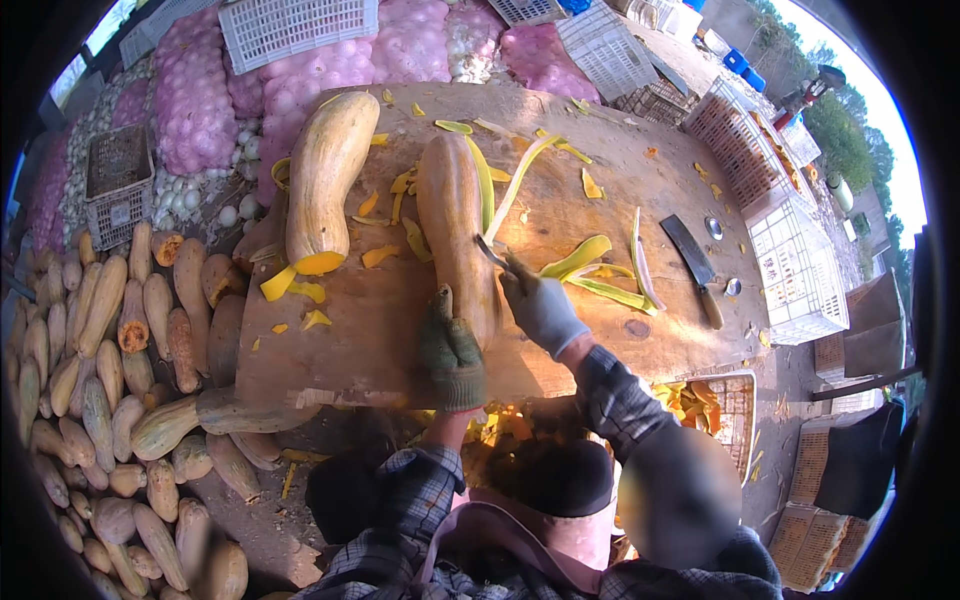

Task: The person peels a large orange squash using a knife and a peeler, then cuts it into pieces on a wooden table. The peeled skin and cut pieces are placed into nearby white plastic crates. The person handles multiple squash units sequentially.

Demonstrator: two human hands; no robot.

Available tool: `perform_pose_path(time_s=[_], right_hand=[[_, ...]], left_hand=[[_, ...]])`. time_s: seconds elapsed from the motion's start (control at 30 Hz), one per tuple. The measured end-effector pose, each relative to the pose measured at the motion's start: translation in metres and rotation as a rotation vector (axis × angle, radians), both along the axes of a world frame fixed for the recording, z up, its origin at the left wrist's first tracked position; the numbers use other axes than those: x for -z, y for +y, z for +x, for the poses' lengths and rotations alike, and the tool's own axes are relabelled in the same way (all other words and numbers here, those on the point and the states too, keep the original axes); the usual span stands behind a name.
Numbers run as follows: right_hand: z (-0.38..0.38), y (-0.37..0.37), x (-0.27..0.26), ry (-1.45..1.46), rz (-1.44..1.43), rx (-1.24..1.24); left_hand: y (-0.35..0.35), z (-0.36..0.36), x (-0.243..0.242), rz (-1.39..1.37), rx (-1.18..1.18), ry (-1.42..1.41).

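A long tan squash (454, 202) lies lengthwise on the wooden board (360, 360) in front of me. My left hand (452, 356), in a dark green glove, rests against its near end. My right hand (541, 304), in a light grey glove, grips a peeler (491, 251) whose head touches the squash's right side. A green strip of peel (481, 184) lies along that side. To the left is a second squash (330, 180) with a cut orange end. Peel strips (592, 274) are scattered to the right, near a cleaver (688, 251) with a wooden handle.
Many squashes (97, 300) are piled on the ground at left. Pink net sacks of onions (195, 97) and a white crate (300, 30) stand beyond the board. White crates (799, 270) line the right side. A crate of orange pieces (739, 420) sits below the board's near right edge.
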State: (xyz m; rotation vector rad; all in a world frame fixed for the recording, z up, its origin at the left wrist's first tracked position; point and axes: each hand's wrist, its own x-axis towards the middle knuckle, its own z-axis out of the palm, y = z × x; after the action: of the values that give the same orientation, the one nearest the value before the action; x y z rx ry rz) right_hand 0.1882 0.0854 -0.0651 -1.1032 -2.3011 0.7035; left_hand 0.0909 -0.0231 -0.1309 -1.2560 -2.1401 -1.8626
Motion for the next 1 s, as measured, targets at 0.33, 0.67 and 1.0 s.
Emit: perform_pose_path(time_s=[0.33,0.67,1.0], right_hand=[[-0.012,0.078,-0.081,0.022,-0.011,-0.05],[-0.073,0.103,-0.026,0.071,0.163,-0.106],[0.041,0.026,-0.069,0.28,-0.19,-0.139]], left_hand=[[-0.025,0.001,-0.022,-0.176,0.022,0.049],[-0.04,-0.003,-0.008,-0.156,0.223,0.011],[-0.048,-0.008,-0.015,-0.283,0.186,0.135]])
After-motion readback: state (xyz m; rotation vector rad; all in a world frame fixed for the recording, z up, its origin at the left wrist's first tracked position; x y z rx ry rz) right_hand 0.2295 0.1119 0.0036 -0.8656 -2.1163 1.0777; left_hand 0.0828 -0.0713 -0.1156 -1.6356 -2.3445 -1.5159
